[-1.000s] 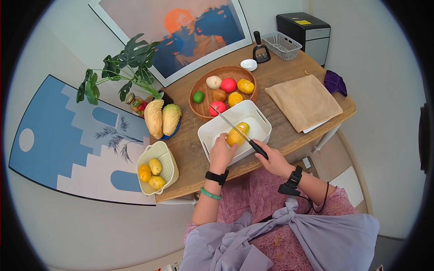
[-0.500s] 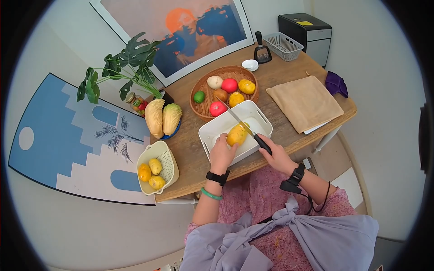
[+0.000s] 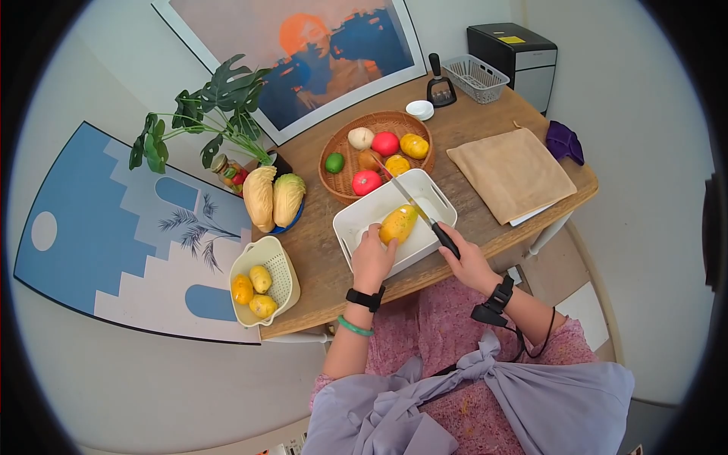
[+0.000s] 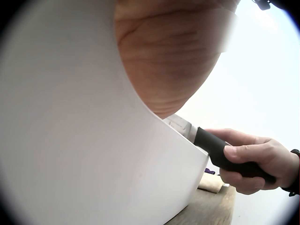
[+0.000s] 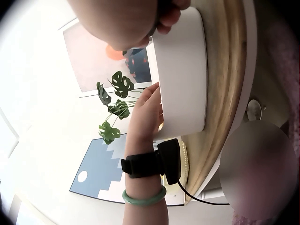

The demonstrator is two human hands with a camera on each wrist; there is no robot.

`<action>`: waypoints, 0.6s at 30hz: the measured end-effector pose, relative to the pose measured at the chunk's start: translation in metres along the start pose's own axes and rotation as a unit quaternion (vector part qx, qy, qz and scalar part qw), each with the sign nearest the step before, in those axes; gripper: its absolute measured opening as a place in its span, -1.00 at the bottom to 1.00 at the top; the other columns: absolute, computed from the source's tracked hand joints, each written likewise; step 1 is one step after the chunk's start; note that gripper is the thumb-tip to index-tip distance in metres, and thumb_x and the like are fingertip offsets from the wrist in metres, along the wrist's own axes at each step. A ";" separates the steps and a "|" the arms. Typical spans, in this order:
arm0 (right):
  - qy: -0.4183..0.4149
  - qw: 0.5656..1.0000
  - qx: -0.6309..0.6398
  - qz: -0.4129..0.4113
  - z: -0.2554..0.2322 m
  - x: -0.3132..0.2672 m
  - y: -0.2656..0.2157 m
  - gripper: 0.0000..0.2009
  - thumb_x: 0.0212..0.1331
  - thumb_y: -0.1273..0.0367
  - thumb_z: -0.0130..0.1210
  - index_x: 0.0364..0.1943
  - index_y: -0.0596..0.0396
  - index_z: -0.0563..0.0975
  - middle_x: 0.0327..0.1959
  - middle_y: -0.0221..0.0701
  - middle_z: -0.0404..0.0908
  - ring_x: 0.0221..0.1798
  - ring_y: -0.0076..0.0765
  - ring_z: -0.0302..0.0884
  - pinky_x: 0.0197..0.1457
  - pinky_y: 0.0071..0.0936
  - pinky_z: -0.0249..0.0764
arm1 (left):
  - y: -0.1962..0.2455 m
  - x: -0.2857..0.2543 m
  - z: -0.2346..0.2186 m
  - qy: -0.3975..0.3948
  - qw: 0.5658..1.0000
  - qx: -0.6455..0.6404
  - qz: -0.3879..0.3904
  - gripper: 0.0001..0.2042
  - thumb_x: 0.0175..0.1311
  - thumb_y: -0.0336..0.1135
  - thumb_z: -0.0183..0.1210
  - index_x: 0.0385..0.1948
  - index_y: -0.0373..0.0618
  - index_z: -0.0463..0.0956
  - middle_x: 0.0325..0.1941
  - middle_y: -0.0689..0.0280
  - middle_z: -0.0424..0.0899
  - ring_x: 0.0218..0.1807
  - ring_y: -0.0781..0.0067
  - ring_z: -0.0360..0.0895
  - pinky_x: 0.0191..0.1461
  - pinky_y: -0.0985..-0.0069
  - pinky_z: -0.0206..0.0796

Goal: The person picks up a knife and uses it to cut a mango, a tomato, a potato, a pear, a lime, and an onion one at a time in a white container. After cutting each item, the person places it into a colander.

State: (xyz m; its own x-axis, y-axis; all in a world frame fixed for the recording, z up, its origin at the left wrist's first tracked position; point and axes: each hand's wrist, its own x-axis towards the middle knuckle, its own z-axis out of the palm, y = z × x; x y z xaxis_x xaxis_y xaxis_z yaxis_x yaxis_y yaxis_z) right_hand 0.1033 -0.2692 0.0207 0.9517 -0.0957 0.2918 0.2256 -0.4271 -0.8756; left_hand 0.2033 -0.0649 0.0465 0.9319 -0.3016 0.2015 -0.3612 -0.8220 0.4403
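Observation:
My left hand (image 3: 372, 256) grips the near left end of a yellow mango (image 3: 398, 225), its thumb and fingers around it. The mango lies tilted inside a white rectangular tub (image 3: 351, 225). In my right hand (image 3: 469, 267) is a knife (image 3: 446, 239), held by its black handle. Its blade slants up and left past the far right end of the mango, the tip over the wicker basket in this view. The left wrist view shows the fingers wrapped around the knife handle (image 4: 220, 152), with most of the blade hidden behind the left hand and tub.
Behind the tub, a round wicker basket (image 3: 331, 182) holds several fruits. A cream basket (image 3: 284, 279) with three yellow fruits stands at the left, near Chinese cabbages (image 3: 274, 199). A folded tan cloth bag (image 3: 512, 173) lies to the right. The table's front edge runs close by the tub.
The knife has moved right along the mango toward its far end, and the blade has turned more upright in the head view. The left hand keeps its grip on the mango.

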 end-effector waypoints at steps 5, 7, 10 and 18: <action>0.001 1.000 -0.001 0.014 0.002 -0.002 -0.005 -0.50 0.31 0.39 0.02 0.33 0.01 0.23 0.00 0.04 0.55 0.03 0.15 0.55 0.02 -0.25 0.47 | 0.000 0.000 0.000 0.001 1.000 0.004 -0.001 -0.56 0.18 -0.11 0.21 0.01 -0.14 0.38 -0.12 0.01 0.59 -0.15 -0.06 0.59 -0.12 0.16 0.45; -0.003 1.000 -0.013 0.012 0.003 -0.001 -0.004 -0.50 0.31 0.39 0.02 0.33 0.00 0.23 0.00 0.04 0.55 0.03 0.16 0.54 0.01 -0.25 0.47 | 0.002 0.000 0.000 -0.002 1.000 0.006 -0.002 -0.56 0.17 -0.11 0.21 0.00 -0.14 0.38 -0.13 0.01 0.59 -0.16 -0.06 0.59 -0.13 0.16 0.45; 0.000 1.000 -0.028 0.014 0.005 -0.001 0.000 -0.49 0.30 0.39 0.02 0.33 -0.01 0.23 0.01 0.04 0.54 0.04 0.16 0.54 0.01 -0.26 0.47 | 0.003 0.000 -0.002 -0.006 1.000 0.010 -0.008 -0.56 0.17 -0.10 0.21 0.00 -0.14 0.38 -0.14 0.01 0.60 -0.17 -0.06 0.59 -0.13 0.16 0.45; -0.005 1.000 -0.005 0.026 0.003 -0.001 -0.002 -0.49 0.30 0.39 0.02 0.34 -0.01 0.22 0.00 0.06 0.55 0.02 0.16 0.55 0.01 -0.27 0.47 | 0.004 -0.001 -0.001 -0.002 1.000 0.011 -0.009 -0.56 0.17 -0.06 0.22 -0.03 -0.14 0.38 -0.16 0.02 0.61 -0.18 -0.05 0.60 -0.14 0.17 0.45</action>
State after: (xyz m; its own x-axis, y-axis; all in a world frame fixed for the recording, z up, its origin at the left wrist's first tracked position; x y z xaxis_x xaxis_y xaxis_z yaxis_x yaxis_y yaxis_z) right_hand 0.1021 -0.2653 0.0210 0.9643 -0.1084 0.2417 0.1735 -0.4310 -0.8855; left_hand 0.2015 -0.0671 0.0491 0.9384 -0.2881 0.1910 -0.3436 -0.8375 0.4250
